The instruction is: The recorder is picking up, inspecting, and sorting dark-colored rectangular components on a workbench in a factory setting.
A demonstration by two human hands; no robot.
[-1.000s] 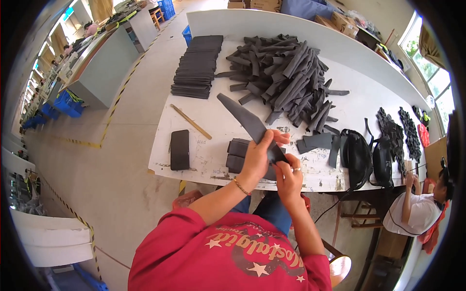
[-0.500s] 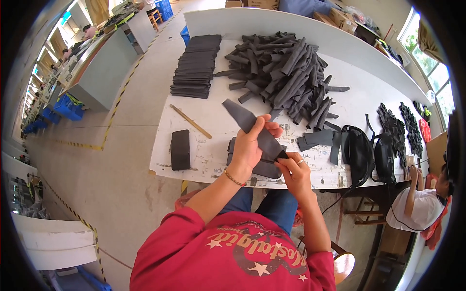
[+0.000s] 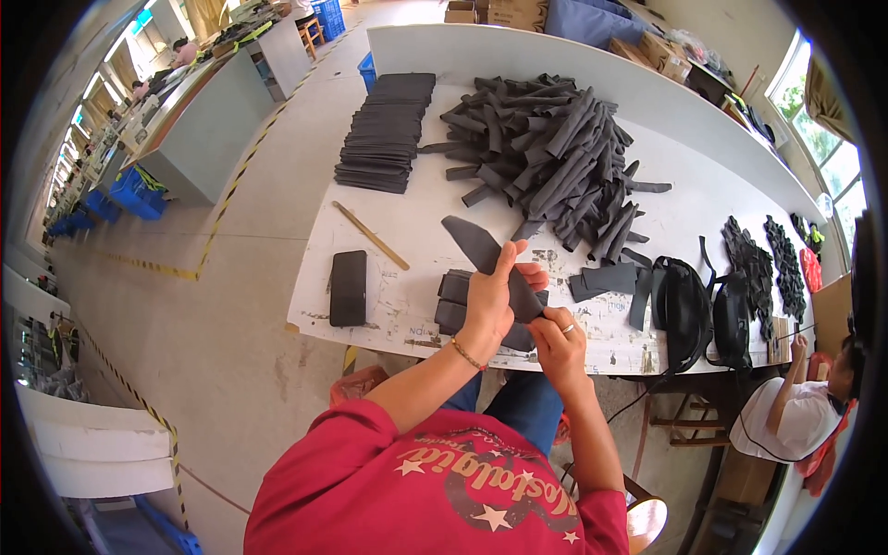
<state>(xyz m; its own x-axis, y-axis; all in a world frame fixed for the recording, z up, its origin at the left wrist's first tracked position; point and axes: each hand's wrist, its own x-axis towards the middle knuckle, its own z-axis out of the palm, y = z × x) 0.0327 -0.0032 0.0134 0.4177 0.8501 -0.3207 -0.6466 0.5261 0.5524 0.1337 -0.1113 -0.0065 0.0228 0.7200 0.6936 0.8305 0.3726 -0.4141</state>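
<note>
A dark grey fabric strip (image 3: pixel 474 243) slants between my two hands above the table's near edge. My left hand (image 3: pixel 490 301) is closed around its middle, thumb lying along the upper face. At the strip's lower right end, the fingers of my right hand (image 3: pixel 560 340) pinch it, and they hide its tip. Beneath my hands lie dark folded pieces (image 3: pixel 452 301), partly covered by the left hand. A black rectangular case-like object (image 3: pixel 349 289) rests to the left, with a thin wooden stick (image 3: pixel 371 235) beyond it.
A neat stack of dark strips (image 3: pixel 386 129) stands at the far left of the white table (image 3: pixel 310 301). Beside it is a loose heap of strips (image 3: pixel 546 148). Flat dark pieces (image 3: pixel 606 279) and black bags (image 3: pixel 686 310) lie to the right. Another person (image 3: pixel 786 407) sits at far right.
The strip has turned slightly, its free end now rounder and a little lower. Both hands keep their hold. The whole view has shifted slightly.
</note>
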